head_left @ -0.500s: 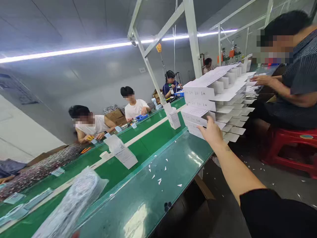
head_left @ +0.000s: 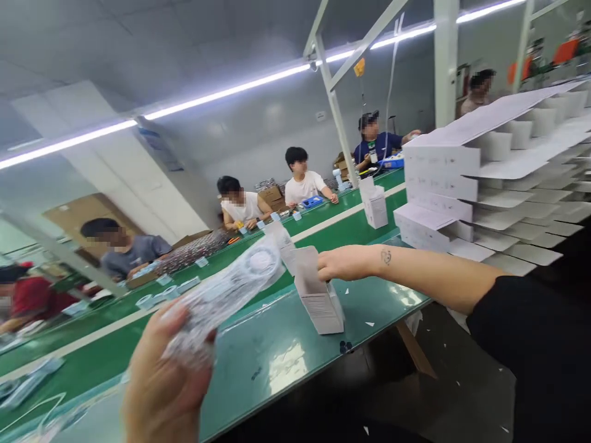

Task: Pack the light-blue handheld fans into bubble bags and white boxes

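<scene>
Holds a clear-wrapped pale item (head_left: 231, 289) in the left hand (head_left: 161, 375), with fingers curled and thumb closed round the nearer end. Runs, by long axis, obliquely from lower left to upper right in view; points its round, ring-like end away from the palm, toward an open white box (head_left: 325, 314). Hangs above the teal bench top (head_left: 249, 357). Has the right hand (head_left: 344, 263) at the box mouth, just behind the raised flap (head_left: 305, 269); cannot tell finger spread there, with tips hidden. Shows fine printed lines on the box front, too small to read; likewise on the stacked cartons (head_left: 441, 163) at right.
</scene>
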`<state>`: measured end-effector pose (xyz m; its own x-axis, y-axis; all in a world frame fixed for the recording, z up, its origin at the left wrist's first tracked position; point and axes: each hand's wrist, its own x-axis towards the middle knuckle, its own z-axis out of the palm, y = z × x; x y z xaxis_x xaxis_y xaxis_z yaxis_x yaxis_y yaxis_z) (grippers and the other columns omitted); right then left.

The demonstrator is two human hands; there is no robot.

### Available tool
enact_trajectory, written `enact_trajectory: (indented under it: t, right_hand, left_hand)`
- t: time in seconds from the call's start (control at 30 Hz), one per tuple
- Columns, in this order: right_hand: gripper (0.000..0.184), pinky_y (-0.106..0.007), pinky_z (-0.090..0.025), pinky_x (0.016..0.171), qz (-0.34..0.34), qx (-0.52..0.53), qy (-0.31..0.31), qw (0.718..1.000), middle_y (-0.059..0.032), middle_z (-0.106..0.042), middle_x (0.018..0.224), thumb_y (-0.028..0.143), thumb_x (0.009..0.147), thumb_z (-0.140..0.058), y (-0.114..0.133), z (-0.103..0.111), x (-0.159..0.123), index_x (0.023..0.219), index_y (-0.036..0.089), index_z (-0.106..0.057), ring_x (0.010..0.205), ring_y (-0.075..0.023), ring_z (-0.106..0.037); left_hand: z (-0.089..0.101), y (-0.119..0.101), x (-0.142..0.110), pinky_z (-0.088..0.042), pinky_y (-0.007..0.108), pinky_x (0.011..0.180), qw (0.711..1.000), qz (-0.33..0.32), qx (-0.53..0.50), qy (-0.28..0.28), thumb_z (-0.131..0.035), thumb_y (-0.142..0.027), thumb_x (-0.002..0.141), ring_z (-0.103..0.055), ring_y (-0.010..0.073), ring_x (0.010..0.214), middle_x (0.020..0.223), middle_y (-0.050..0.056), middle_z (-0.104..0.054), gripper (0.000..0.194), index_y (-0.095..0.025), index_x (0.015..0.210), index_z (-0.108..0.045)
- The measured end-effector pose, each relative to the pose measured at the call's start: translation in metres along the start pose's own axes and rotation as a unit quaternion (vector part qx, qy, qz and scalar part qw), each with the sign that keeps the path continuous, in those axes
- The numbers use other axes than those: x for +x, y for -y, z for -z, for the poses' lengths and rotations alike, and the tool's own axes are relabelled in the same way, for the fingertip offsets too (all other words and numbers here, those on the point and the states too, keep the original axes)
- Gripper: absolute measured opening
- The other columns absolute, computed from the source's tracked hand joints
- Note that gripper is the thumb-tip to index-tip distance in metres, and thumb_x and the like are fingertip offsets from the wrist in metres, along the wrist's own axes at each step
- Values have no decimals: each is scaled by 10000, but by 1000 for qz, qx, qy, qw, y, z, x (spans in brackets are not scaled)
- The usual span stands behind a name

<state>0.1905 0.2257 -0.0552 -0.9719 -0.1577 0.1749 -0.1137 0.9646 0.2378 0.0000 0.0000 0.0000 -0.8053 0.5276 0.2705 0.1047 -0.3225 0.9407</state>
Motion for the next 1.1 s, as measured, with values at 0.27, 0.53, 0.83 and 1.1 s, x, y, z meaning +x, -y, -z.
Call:
enact_trajectory:
  t: [0.27, 0.53, 0.83, 1.1]
  right_hand:
    - [328, -329, -438, 893, 40, 188, -186, 964, -121, -507, 1071, 359, 762, -698, 6, -54, 31, 990, 151, -588, 1057, -216, -476]
    - [509, -456, -271, 1092, -46, 327, -271, 904, -138, -245, 1314, 415, 675, -750, 26, -86, 38, 1065, 184, -519, 1337, -307, -209]
    - [1133, -445, -485, 869, -236, 590, -155, 757, -166, -355, 1359, 360, 597, -785, 52, -132, 27, 1445, 259, -40, 1176, -288, -483]
    - [631, -369, -489, 870, -208, 612, -169, 744, -92, -601, 1119, 206, 583, -758, 5, -119, 130, 1166, 172, -519, 1047, -234, -558]
  left_hand:
    - [-16, 12, 31, -397, 239, 467, 964, 84, 238, 87, -635, -366, 525, -513, 132, 509, 582, -26, -555, 298, -170, 732, -548]
    - [-98, 18, 35, -426, 282, 621, 664, -43, 681, 305, -565, -283, 675, -625, 242, 819, 914, 87, -668, 267, -185, 922, -582]
    - [-68, 52, -6, -461, 375, 772, 666, -143, 623, 384, -450, -452, 871, -641, 277, 917, 986, 101, -691, 362, -212, 1120, -554]
    - [107, 77, 0, -464, 281, 723, 861, -116, 495, -19, -499, -424, 833, -630, 187, 766, 798, 28, -690, 261, -206, 871, -638]
